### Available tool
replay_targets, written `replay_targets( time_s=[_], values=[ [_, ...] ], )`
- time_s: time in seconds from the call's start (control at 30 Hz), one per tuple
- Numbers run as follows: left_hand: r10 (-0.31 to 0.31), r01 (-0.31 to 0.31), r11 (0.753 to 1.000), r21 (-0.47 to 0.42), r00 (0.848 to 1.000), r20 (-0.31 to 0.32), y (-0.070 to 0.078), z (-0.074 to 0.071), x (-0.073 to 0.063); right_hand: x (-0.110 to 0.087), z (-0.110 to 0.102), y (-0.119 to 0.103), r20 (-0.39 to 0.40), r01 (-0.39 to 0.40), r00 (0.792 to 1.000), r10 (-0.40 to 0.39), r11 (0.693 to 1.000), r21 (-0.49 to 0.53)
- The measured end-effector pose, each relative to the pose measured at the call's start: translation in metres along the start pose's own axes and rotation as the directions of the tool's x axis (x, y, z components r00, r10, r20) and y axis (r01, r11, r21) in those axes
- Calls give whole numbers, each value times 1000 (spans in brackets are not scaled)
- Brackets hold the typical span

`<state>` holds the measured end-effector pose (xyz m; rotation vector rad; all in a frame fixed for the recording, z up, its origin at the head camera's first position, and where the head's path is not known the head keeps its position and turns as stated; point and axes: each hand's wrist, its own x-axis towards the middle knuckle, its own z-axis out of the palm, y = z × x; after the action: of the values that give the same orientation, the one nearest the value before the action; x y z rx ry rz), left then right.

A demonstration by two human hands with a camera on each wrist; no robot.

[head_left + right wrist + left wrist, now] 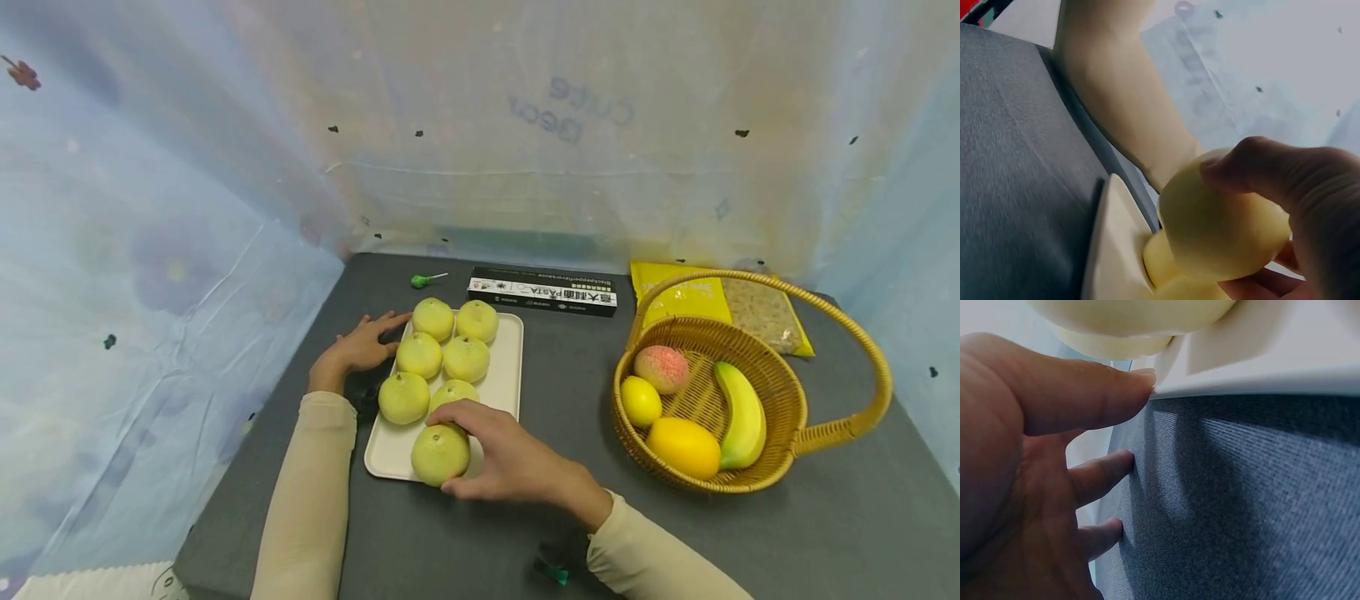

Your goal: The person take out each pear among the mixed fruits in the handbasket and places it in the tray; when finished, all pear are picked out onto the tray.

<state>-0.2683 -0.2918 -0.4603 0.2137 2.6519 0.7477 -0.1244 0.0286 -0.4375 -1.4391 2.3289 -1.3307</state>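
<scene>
My right hand (506, 454) grips a round yellow-green fruit (440, 455) between thumb and fingers, over the near end of a white tray (506, 358). In the right wrist view the same fruit (1210, 219) appears raised above the tray. Several more such fruits (420, 356) sit in the tray in two rows; one is partly hidden behind my right hand. At the tray's left side, my left hand (363, 343) lies with its fingers spread. Its thumb (1097, 394) touches the tray rim in the left wrist view, while other fingertips rest on the dark cloth.
A wicker basket (799, 408) on the right holds a banana (741, 417), a peach (662, 369), a lemon (641, 402) and a mango-like yellow fruit (684, 447). Behind it lies a yellow bag (682, 292). Toward the back are a pasta box (542, 291) and a green lollipop (422, 282).
</scene>
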Motion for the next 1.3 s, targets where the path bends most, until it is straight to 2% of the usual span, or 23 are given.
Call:
replay_targets(
  time_s=[0.13, 0.3, 0.5, 0.83, 0.97, 1.03, 1.17, 1.3],
  values=[
    [4, -4, 1000, -4, 1000, -7, 1, 0, -1, 10, 10, -3, 51, 14, 999, -11, 999, -46],
    [9, -9, 1000, -9, 1000, -11, 1, 0, 0, 17, 20, -4, 60, 29, 998, -20, 988, -150],
    [10, -10, 1000, 1, 1000, -7, 2, 0, 1, 20, 31, -1, 52, 36, 998, -22, 955, -293],
    [9, -9, 1000, 9, 1000, -8, 3, 0, 3, 20, 42, 3, 58, 62, 997, -41, 899, -433],
    [8, -8, 1000, 7, 1000, -4, 4, -1, 2, 18, 39, 3, 50, 84, 996, -69, 891, -446],
    [9, -9, 1000, 5, 1000, -2, 4, -1, 2, 15, 37, 3, 27, 103, 995, -101, 898, -427],
    [12, -12, 1000, -3, 1000, -2, 2, -1, 4, 3, 27, 2, -57, 132, 985, -163, 923, -362],
    [14, -14, 1000, 1, 1000, 3, -3, -1, 3, -16, 1, 1, -169, 128, 968, -183, 948, -291]
  ],
)
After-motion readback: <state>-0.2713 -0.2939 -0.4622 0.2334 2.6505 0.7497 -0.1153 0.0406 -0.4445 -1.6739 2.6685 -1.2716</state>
